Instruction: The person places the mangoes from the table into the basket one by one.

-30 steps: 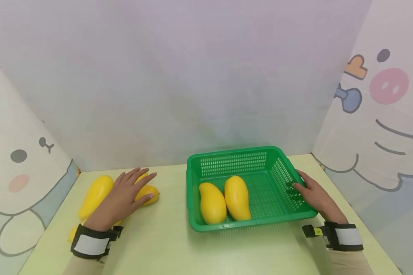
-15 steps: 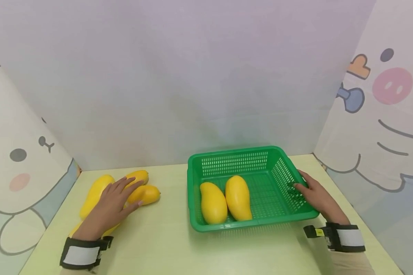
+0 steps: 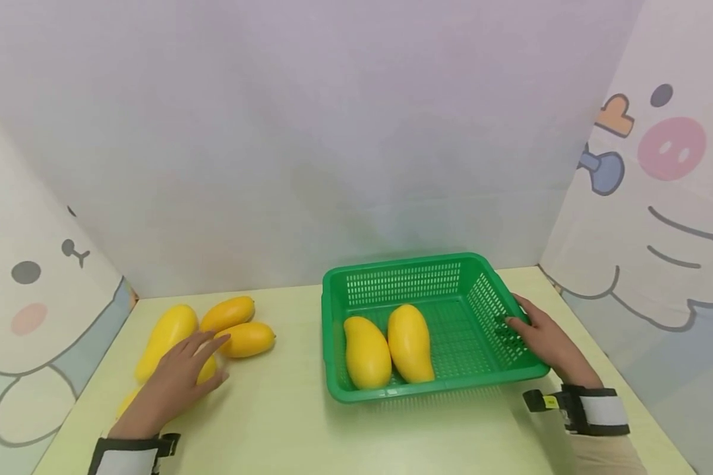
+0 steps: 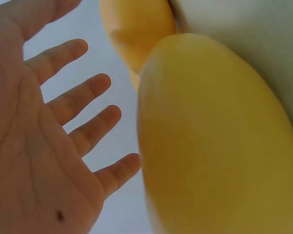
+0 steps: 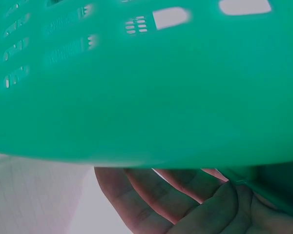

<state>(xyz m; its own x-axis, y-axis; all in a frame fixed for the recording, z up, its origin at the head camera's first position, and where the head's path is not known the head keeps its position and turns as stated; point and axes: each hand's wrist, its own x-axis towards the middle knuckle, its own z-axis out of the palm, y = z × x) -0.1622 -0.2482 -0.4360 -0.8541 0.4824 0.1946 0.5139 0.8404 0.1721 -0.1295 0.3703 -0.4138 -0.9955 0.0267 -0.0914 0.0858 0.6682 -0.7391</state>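
Observation:
My left hand (image 3: 172,389) hovers over a cluster of yellow mangoes at the table's left, fingers spread and slightly bent, holding nothing. In the left wrist view a large mango (image 4: 215,141) lies close beside its fingertips. One mango (image 3: 206,369) is partly covered by this hand; a long mango (image 3: 168,338) and two smaller ones, a rear mango (image 3: 228,313) and a front mango (image 3: 248,340), lie beyond it. My right hand (image 3: 546,342) grips the right rim of a green plastic basket (image 3: 436,381), thumb inside and fingers outside. Two mangoes, a left one (image 3: 368,353) and a right one (image 3: 410,343), lie in the basket's left half.
The pale yellow table (image 3: 285,422) runs back to a plain whitish cloth wall (image 3: 309,165). Side panels with cartoon prints stand at left and right. Another mango (image 3: 127,401) shows partly behind my left forearm.
My left hand has drawn back toward the near left, uncovering the two smaller mangoes at the rear. My right hand and the basket stay where they were.

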